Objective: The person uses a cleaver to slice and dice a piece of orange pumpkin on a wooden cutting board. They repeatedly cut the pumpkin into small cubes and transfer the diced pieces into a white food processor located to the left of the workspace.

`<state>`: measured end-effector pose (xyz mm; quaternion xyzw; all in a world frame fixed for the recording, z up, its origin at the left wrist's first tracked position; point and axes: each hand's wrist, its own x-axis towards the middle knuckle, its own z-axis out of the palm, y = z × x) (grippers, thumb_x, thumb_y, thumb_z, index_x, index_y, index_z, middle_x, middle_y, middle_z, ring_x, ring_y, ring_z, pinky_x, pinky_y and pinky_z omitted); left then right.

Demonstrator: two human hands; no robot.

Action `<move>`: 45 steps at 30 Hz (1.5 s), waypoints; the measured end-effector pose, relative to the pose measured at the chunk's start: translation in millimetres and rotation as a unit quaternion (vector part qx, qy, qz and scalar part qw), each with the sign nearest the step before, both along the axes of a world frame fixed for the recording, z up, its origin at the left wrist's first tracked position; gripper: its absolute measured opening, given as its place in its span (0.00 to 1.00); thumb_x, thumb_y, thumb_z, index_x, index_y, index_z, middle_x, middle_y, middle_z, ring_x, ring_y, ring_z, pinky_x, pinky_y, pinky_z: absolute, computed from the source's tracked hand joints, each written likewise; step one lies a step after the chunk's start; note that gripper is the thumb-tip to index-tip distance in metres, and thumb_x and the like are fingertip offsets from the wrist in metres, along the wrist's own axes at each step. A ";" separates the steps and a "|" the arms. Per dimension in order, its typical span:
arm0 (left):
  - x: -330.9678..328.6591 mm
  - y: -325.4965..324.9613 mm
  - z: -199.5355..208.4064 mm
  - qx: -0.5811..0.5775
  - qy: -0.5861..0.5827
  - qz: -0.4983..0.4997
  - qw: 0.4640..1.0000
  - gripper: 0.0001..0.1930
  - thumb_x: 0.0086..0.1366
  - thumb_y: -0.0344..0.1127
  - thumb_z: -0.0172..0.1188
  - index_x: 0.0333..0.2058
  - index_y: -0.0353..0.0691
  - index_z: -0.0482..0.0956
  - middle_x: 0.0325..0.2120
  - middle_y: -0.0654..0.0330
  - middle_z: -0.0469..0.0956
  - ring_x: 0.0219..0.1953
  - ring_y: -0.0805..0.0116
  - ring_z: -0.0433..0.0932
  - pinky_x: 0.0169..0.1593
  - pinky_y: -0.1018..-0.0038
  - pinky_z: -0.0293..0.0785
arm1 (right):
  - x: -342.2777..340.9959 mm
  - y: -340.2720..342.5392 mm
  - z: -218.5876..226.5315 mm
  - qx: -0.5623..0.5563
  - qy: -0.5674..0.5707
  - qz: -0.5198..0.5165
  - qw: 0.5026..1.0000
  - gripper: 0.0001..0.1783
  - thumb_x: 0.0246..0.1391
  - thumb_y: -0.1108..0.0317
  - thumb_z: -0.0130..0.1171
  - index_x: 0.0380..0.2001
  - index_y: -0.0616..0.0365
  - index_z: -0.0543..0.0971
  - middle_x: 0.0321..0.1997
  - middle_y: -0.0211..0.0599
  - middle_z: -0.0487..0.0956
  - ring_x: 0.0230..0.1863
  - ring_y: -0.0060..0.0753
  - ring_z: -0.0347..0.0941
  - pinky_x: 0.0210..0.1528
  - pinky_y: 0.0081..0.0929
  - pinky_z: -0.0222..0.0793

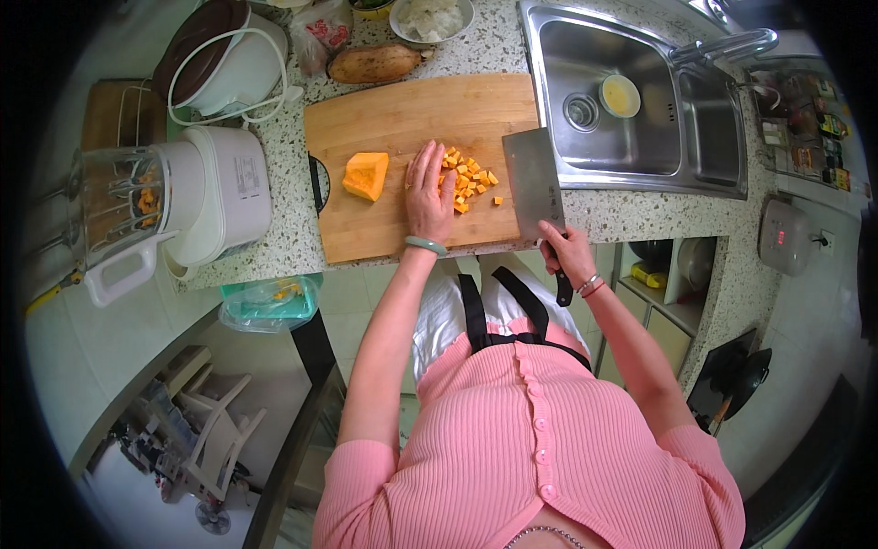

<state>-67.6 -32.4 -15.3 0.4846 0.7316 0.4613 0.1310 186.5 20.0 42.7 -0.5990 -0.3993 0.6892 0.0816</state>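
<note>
My right hand (pixel 569 254) grips the black handle of a cleaver (pixel 535 183), its broad blade lying over the right edge of the wooden cutting board (pixel 393 114). On the board my left hand (pixel 428 194) rests with fingers stretched out, at the left side of a heap of diced orange pumpkin (pixel 468 178). Some cubes may be hidden under that palm. A larger chunk of pumpkin (pixel 366 175) sits to the left of the hand, apart from it.
A steel sink (pixel 604 156) with a small bowl (pixel 620 96) in it adjoins the board. Behind lie a long brown root vegetable (pixel 375 64) and a white bowl (pixel 432 18). A blender (pixel 174 201) stands left; a green bin (pixel 274 302) hangs below the counter edge.
</note>
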 end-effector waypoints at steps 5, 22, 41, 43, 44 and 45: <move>5.8 5.7 8.4 -0.040 0.102 -0.010 0.994 0.28 0.67 0.52 0.57 0.59 0.40 0.71 0.60 0.53 0.69 0.64 0.54 0.64 0.67 0.60 0.57 | -17.7 -17.8 -9.3 -0.022 0.005 0.000 1.000 0.20 0.61 0.55 0.61 0.23 0.59 0.73 0.14 0.29 0.70 0.09 0.21 0.62 0.11 0.24 0.60; 16.4 10.7 8.0 -0.009 0.054 0.057 0.997 0.25 0.67 0.47 0.57 0.57 0.38 0.72 0.58 0.51 0.71 0.62 0.51 0.67 0.65 0.59 0.60 | -91.2 -55.2 -18.2 -0.013 0.037 0.064 0.997 0.22 0.63 0.56 0.58 0.20 0.60 0.74 0.13 0.29 0.71 0.08 0.21 0.65 0.10 0.23 0.58; 12.5 15.2 76.3 0.070 -0.024 0.109 0.991 0.26 0.63 0.38 0.63 0.57 0.35 0.72 0.59 0.49 0.69 0.62 0.50 0.67 0.64 0.61 0.62 | -112.7 -47.0 36.2 0.008 0.120 0.109 0.987 0.19 0.63 0.62 0.53 0.21 0.62 0.72 0.13 0.30 0.71 0.10 0.22 0.66 0.12 0.23 0.59; -2.5 22.8 103.1 0.097 -0.008 0.120 0.988 0.24 0.63 0.38 0.63 0.57 0.35 0.72 0.58 0.48 0.70 0.61 0.50 0.68 0.63 0.61 0.63 | -126.3 -38.8 68.7 0.057 0.128 0.144 0.980 0.18 0.63 0.63 0.52 0.21 0.63 0.72 0.12 0.30 0.72 0.10 0.21 0.66 0.13 0.23 0.60; -12.0 26.1 118.5 0.111 0.002 0.127 0.986 0.24 0.63 0.37 0.63 0.56 0.36 0.73 0.58 0.48 0.70 0.60 0.50 0.69 0.63 0.61 0.64 | -134.3 -36.1 87.0 0.082 0.135 0.162 0.974 0.18 0.62 0.64 0.52 0.22 0.64 0.72 0.12 0.30 0.72 0.10 0.21 0.67 0.13 0.23 0.61; -23.4 28.6 134.5 0.129 0.020 0.133 0.982 0.23 0.64 0.37 0.63 0.56 0.36 0.73 0.57 0.48 0.71 0.60 0.50 0.69 0.62 0.61 0.64 | -143.8 -33.5 104.5 0.102 0.147 0.170 0.969 0.17 0.62 0.64 0.52 0.21 0.64 0.72 0.12 0.30 0.72 0.10 0.21 0.67 0.13 0.23 0.61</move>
